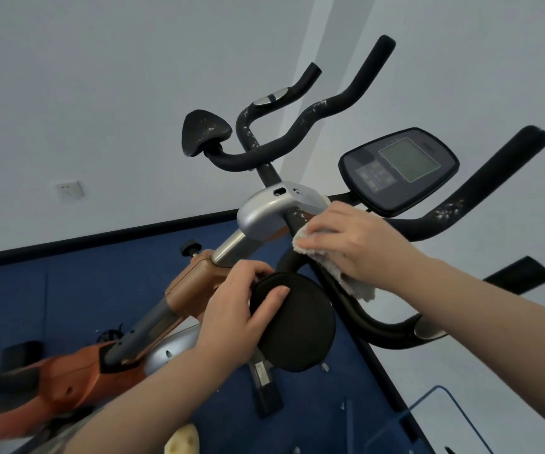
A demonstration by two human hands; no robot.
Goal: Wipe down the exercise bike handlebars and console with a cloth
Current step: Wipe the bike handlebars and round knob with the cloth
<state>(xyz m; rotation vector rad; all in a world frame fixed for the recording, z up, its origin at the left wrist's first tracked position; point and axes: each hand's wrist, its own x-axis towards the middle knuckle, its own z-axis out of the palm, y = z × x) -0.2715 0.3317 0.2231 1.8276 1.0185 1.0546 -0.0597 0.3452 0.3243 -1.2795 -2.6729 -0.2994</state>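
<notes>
The exercise bike stood tilted across the view against a pale wall and blue floor, its orange frame running down to the lower left. Its black handlebars spread up and outward from the silver clamp, and several stretches of the foam were flecked with white specks, most thickly on the far curve and on the right-hand bar below the console. The console sat up and to the right of the clamp, its grey screen facing the person and looking untouched by the cloth. The left hand gripped the round black pad at the near end, thumb laid across its face, apparently steadying the bike. The right hand lay with fairly straight fingers pressing the pale fluffy cloth against the bar just beside the clamp, the cloth's loose end hanging below the wrist. From that hand the console lay close by, up and to the right, while the speckled bar ran lengthwise away to the right; the right hand was plainly the nearer to both, so I judged the wiping would go that way.
</notes>
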